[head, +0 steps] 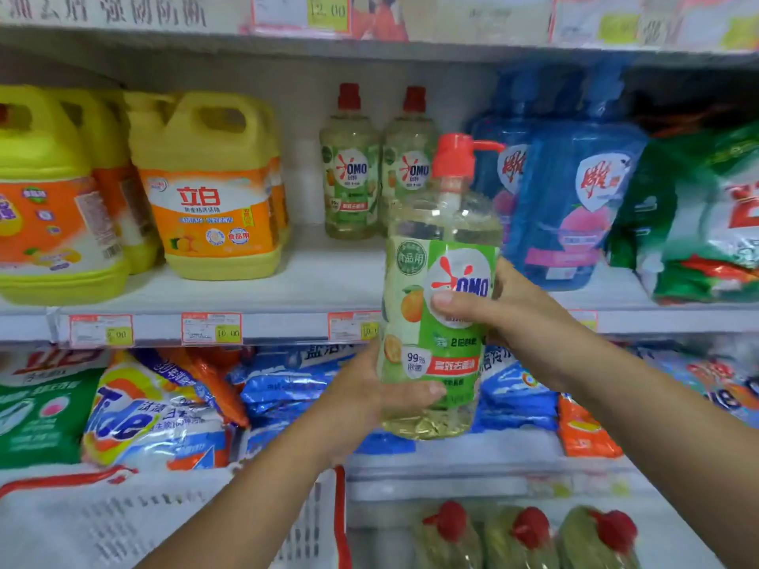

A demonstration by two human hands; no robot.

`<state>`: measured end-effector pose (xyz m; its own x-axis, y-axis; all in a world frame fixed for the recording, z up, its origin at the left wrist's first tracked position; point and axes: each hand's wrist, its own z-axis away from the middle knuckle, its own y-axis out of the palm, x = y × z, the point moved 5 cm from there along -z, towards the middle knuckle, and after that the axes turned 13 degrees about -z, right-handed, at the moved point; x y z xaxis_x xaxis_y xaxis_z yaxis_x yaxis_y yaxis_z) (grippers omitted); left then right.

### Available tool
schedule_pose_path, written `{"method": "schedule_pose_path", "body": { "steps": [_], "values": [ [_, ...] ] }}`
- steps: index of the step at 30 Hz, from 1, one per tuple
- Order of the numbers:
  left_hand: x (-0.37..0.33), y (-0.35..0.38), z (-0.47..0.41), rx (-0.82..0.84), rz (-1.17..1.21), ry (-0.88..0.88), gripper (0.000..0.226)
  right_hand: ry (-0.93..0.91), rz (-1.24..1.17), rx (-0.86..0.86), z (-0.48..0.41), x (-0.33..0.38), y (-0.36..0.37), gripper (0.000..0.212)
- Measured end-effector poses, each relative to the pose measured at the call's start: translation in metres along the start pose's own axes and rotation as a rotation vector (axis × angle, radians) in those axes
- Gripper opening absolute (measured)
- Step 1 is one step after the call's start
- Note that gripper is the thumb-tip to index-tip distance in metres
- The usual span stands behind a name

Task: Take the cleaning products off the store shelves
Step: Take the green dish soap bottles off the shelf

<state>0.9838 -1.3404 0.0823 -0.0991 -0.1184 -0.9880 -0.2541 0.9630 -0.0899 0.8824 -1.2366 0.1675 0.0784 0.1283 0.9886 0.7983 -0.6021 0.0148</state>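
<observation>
A clear OMO pump bottle [441, 256] with yellow liquid, a green label and a red pump is held upright in front of the middle shelf [312, 281]. My left hand [369, 400] grips its lower part from the left. My right hand [509, 314] wraps its middle from the right, thumb on the label. Two smaller OMO bottles [351, 178] with red caps stand at the back of that shelf.
Yellow detergent jugs [213, 190] stand left on the shelf, blue refill bottles [575, 199] and green bags [706, 223] right. Detergent powder bags [135, 412] fill the shelf below. A white basket with red trim [320, 523] sits at the lower left, red-capped bottles [521, 535] at the bottom.
</observation>
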Motion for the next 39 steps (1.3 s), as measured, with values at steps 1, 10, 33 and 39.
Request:
{"method": "schedule_pose_path", "body": {
  "steps": [1, 10, 33, 39],
  "values": [
    [0.002, 0.003, 0.003, -0.083, -0.021, -0.012, 0.071, -0.015, 0.017, -0.022, 0.007, 0.001, -0.003, 0.107],
    [-0.005, 0.039, 0.02, -0.294, -0.62, 0.066, 0.082, -0.202, -0.115, -0.415, 0.046, -0.007, -0.025, 0.08],
    [-0.004, 0.063, 0.013, 0.215, -0.354, -0.097, 0.079, -0.025, -0.123, 0.075, 0.076, -0.005, -0.086, 0.092],
    [0.008, 0.075, 0.022, -0.148, -0.349, -0.015, 0.072, 0.082, 0.068, 0.068, 0.081, 0.006, -0.072, 0.079]
  ]
}}
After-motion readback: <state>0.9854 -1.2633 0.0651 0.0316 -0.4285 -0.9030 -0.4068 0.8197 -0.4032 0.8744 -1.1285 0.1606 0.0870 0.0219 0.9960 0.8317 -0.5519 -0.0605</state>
